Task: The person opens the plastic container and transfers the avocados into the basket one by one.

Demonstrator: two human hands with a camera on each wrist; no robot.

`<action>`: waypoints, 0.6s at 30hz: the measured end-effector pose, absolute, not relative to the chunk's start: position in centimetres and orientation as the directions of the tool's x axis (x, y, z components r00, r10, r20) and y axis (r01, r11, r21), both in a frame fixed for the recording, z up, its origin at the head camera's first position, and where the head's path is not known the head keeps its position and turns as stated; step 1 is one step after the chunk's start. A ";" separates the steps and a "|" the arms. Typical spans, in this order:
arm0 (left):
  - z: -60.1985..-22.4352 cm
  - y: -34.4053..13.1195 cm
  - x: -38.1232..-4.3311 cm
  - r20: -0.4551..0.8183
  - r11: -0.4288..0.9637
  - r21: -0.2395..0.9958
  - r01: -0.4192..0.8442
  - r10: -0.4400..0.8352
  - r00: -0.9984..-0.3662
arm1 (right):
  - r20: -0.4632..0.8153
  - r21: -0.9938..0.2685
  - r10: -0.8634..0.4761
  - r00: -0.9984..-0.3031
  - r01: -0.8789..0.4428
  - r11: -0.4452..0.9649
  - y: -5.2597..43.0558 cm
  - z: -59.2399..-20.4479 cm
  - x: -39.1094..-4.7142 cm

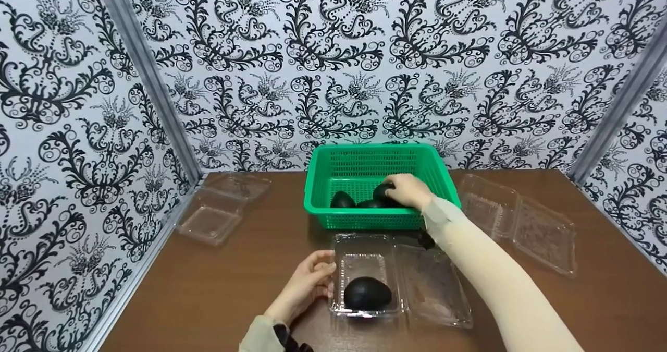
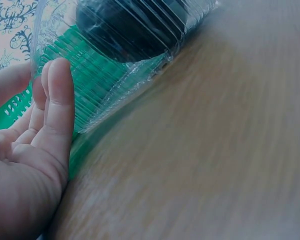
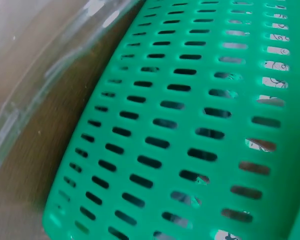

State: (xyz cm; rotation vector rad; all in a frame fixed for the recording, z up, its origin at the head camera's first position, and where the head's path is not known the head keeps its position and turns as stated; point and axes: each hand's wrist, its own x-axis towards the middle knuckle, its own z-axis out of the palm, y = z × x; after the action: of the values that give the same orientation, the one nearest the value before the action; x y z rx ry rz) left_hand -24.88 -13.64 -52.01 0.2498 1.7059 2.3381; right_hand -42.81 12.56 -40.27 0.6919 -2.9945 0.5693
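In the head view my left hand (image 1: 311,278) holds the left rim of an unlatched clear plastic clamshell box (image 1: 365,245), thumb against its edge. One black, egg-shaped fruit (image 1: 367,293), looking like an avocado, lies in the box's near end. The lid (image 1: 435,287) is folded out to the right. My right hand (image 1: 409,190) reaches into a green plastic basket (image 1: 372,220) and grips a black avocado (image 1: 382,191). Beside it lie more avocados (image 1: 343,200), partly hidden by the basket's front wall. The right wrist view catches only the basket's slotted side (image 3: 165,120); the hand is out of frame there.
A second clear clamshell (image 1: 213,221) lies unfolded at the table's left edge. Another unfolded clamshell (image 1: 542,234) lies to the right of the basket. Patterned wall panels (image 1: 338,81) close off the back and sides of the brown table (image 1: 208,294).
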 end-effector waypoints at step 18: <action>-52.2 -13.6 -25.0 0.011 -0.305 0.949 -0.082 0.293 -0.956 | 0.125 -0.358 -0.435 -0.892 -0.449 0.818 14.7 -39.2 -41.7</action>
State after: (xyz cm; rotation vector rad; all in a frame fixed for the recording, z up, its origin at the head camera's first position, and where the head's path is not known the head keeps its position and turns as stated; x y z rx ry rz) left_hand -25.00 -13.61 -52.17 0.2672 1.6917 2.3491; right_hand -41.73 14.73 -39.24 0.7198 -2.9602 0.5978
